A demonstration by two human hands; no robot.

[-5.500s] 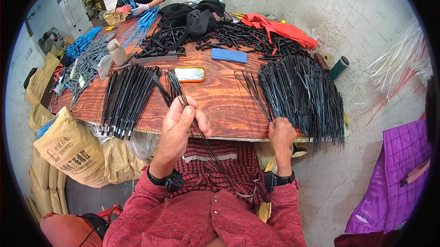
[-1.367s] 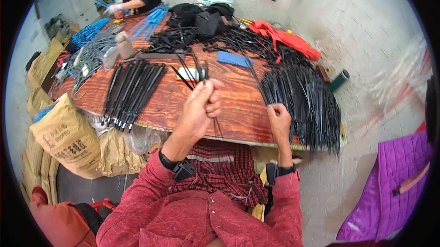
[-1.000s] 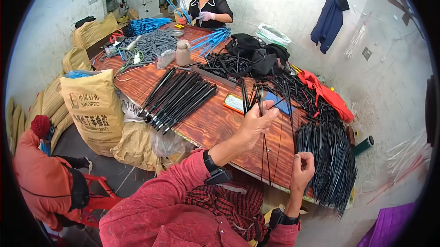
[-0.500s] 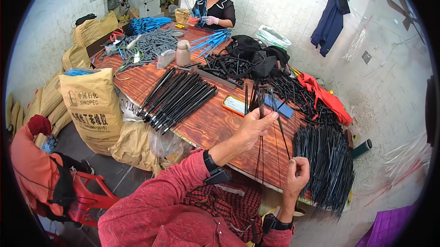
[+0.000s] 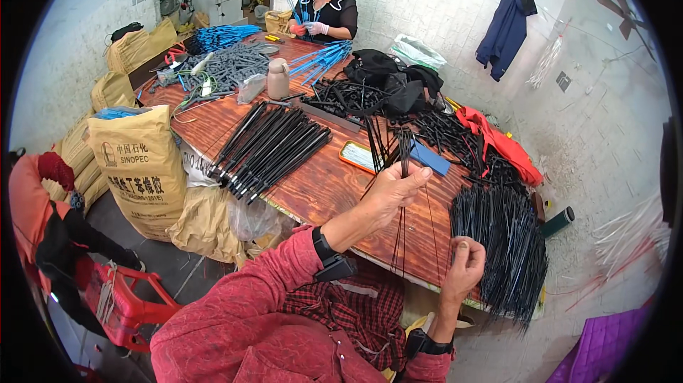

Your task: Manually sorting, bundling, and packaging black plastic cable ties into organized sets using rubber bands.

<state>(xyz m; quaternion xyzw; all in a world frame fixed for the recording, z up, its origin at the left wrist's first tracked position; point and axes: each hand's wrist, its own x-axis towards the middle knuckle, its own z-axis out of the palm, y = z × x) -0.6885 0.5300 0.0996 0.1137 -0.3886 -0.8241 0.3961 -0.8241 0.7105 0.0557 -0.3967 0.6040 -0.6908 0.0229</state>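
Observation:
My left hand [image 5: 395,189] is closed round a bundle of thin black rods [image 5: 404,147], over the near edge of the table. The rods stick up above the fist and their thin ends trail below it. To the right and lower, my right hand [image 5: 464,267] has its thumb and fingertips pinched together. Whatever is between them is too fine to make out. Beside that hand lies a large heap of thin black strands [image 5: 498,248], spilling over the table's edge. Just beyond my left hand are a blue block [image 5: 430,158] and an orange-rimmed tray [image 5: 358,156] with pale contents.
Thicker black rods [image 5: 274,152] lie in a row on the reddish wooden table [image 5: 341,205]. A beige bottle [image 5: 278,78] stands farther back. Yellowish sacks [image 5: 135,169] line the left side. A co-worker [image 5: 327,9] handles blue rods across the table; another person leans by a red stool [image 5: 135,305].
A black rod that stretched down to my right fingertips no longer shows there. The person at the left has shifted, baring more of the red stool.

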